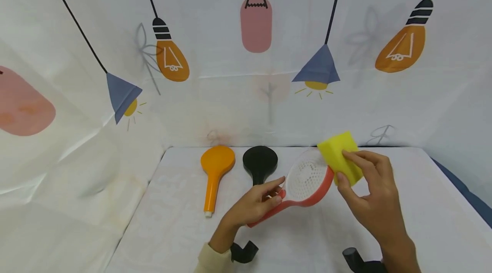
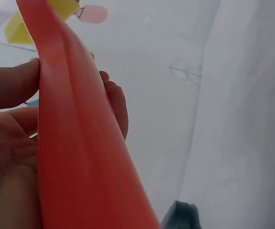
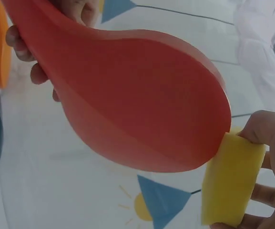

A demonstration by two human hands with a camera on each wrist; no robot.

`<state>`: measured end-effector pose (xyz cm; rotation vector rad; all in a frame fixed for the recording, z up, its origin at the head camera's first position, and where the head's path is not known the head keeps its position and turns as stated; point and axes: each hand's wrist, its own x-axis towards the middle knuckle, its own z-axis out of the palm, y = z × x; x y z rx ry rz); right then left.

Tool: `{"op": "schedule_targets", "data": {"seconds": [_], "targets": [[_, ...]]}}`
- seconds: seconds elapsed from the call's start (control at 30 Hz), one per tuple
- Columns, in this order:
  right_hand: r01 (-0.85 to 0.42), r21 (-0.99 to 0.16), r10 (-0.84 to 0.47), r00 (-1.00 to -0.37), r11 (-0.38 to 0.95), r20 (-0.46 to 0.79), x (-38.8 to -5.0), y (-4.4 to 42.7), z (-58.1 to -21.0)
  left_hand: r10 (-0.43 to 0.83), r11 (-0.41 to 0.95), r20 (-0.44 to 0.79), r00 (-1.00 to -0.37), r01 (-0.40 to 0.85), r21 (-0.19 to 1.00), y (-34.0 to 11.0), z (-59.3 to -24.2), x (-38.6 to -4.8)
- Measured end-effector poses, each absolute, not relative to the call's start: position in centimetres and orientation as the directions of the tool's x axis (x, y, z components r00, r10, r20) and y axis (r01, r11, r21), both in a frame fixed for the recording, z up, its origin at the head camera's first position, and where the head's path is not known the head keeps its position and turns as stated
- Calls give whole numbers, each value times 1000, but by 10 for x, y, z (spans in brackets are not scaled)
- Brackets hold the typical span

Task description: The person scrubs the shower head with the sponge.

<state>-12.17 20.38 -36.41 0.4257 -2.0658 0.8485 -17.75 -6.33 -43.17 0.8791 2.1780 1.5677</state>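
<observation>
A red handheld shower head (image 1: 307, 179) with a white, perforated face is tilted above the table. My left hand (image 1: 247, 208) grips it by the handle, thumb on one side and fingers on the other. In the right wrist view its smooth red back (image 3: 147, 105) faces the camera. My right hand (image 1: 378, 204) pinches a yellow sponge (image 1: 340, 157) between thumb and fingers. The sponge touches the outer end of the shower head's rim, as the right wrist view shows at the sponge's upper corner (image 3: 232, 143).
An orange shower head (image 1: 218, 162) with a white end lies on the white table (image 1: 161, 221), left of a black shower head (image 1: 260, 159) whose handle is partly hidden. Behind them hangs a sheet (image 1: 215, 106) printed with lamps. Dark mounts show at the left wrist (image 1: 244, 252) and right wrist (image 1: 357, 260).
</observation>
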Motion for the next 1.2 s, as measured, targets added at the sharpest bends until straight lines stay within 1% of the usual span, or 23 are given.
{"op": "schedule_targets", "data": {"seconds": [0.07, 0.17, 0.33, 0.5, 0.57, 0.63, 0.8, 0.9, 1.0, 1.07, 1.13, 1.2], "targets": [[-585, -401, 7, -560, 705, 829, -121, 200, -364, 646, 167, 92, -758, 258, 952, -63, -432, -179], [-626, -363, 20, -485, 691, 874, -121, 191, -362, 657, 61, 100, -747, 184, 981, -63, -431, -179], [-673, -309, 86, -345, 672, 935, -121, 172, -357, 678, -92, 89, -729, 36, 995, -61, -428, -176], [-694, -293, 124, -283, 657, 951, -119, 164, -353, 671, -137, 13, -741, -106, 985, -60, -425, -173], [-700, -287, 117, -281, 654, 953, -119, 164, -353, 668, -147, -22, -744, -160, 976, -60, -424, -173], [-704, -286, 92, -301, 651, 949, -120, 165, -355, 667, -170, -45, -744, -211, 963, -60, -423, -173], [-676, -288, -29, -417, 679, 908, -122, 167, -367, 667, -260, -52, -743, -298, 919, -59, -423, -173], [-663, -288, -63, -452, 691, 890, -123, 164, -375, 668, -309, -62, -742, -352, 884, -59, -423, -172], [-677, -269, -80, -437, 685, 896, -124, 159, -381, 671, -358, -58, -739, -391, 848, -58, -421, -170], [-702, -247, -104, -416, 668, 903, -125, 155, -384, 663, -391, -40, -747, -392, 832, -57, -419, -168], [-728, -209, -156, -399, 653, 903, -125, 151, -387, 643, -437, -18, -766, -387, 812, -57, -417, -167], [-761, -187, -220, -399, 621, 890, -126, 148, -389, 618, -487, 1, -786, -382, 786, -60, -416, -166]]}}
